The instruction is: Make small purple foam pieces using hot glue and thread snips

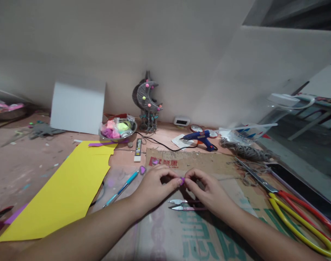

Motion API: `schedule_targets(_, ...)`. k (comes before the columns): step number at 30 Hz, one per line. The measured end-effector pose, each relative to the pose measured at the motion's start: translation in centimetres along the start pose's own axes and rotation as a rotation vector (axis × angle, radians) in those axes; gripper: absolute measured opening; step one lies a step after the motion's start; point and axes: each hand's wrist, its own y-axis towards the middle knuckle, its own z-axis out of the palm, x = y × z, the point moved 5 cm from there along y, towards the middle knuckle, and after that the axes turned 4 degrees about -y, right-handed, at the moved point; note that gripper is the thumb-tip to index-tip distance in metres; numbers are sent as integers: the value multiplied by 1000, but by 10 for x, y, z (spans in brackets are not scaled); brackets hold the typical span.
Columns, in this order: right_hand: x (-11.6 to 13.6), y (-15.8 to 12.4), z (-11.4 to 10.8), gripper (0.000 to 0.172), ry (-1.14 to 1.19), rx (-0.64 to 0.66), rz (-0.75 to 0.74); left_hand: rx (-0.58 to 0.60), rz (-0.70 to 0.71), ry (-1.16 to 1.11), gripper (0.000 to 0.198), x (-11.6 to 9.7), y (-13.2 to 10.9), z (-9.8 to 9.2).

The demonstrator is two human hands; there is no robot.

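Both hands meet over the middle of the work surface, with a small purple piece (182, 181) pinched between their fingertips. My left hand (158, 184) grips it from the left by thumb and forefinger. From the right, my right hand (207, 188) pinches the other side; whether the piece is paper or clay cannot be made out. Thread snips (179, 207) lie just below, partly under my right hand. Two small purple pieces with grey edges (142, 169) rest beyond my left hand, close to a blue pen (124, 186).
Yellow paper (64, 192) spreads at left. Behind stand a metal bowl of coloured clay (118, 138), a grey yarn-wrapped moon ornament (145, 96) and a blue glue gun (199, 137). Large red-and-yellow scissors (277, 192), grey yarn (244, 150) and a phone (304, 190) lie right.
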Motion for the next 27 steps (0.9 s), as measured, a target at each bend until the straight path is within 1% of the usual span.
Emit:
schedule_targets(3, -3, 0, -1, 21, 32, -15, 28, -6, 10, 27, 17, 1, 1, 1)
schedule_targets(7, -4, -1, 1, 22, 41, 13, 25, -28, 15, 37, 16, 2, 1, 1)
schedule_targets(12, -4, 0, 5, 24, 44, -4, 27, -4, 24, 23, 17, 2, 1, 1)
schedule_targets(14, -1, 0, 3, 25, 40, -3, 28, -3, 18, 28, 15, 1, 2, 1)
schedule_targets(16, 4, -1, -7, 24, -5, -34, 0, -18, -10, 27, 14, 2, 2, 0)
schedule_targets(18, 15, -3, -21, 19, -105, -72, -102, -31, -43, 18, 14, 3, 2, 0)
schedule_targets(19, 22, -4, -26, 16, -170, -47, -185, -30, -50, 10, 15, 3, 2, 0)
schedule_targets(20, 29, -7, -26, 14, -232, 37, -289, -26, -53, 3, 15, 4, 2, 1)
schedule_targets(21, 33, -12, -23, 11, -296, 152, -384, -22, -54, 1, 16, 4, 2, 1)
schedule_targets(22, 35, -16, -18, 13, -369, 251, -456, -20, -57, 3, 16, 5, 2, 2)
schedule_targets(23, 35, -21, -14, 16, -445, 299, -507, -22, -63, 9, 17, 6, 2, 2)
schedule_targets(24, 33, -24, -9, 19, -521, 313, -542, -26, -72, 18, 17, 7, 2, 2)
schedule_targets(27, 30, -33, 6, 18, -676, 261, -645, -28, -85, 34, 18, 9, 3, 2)
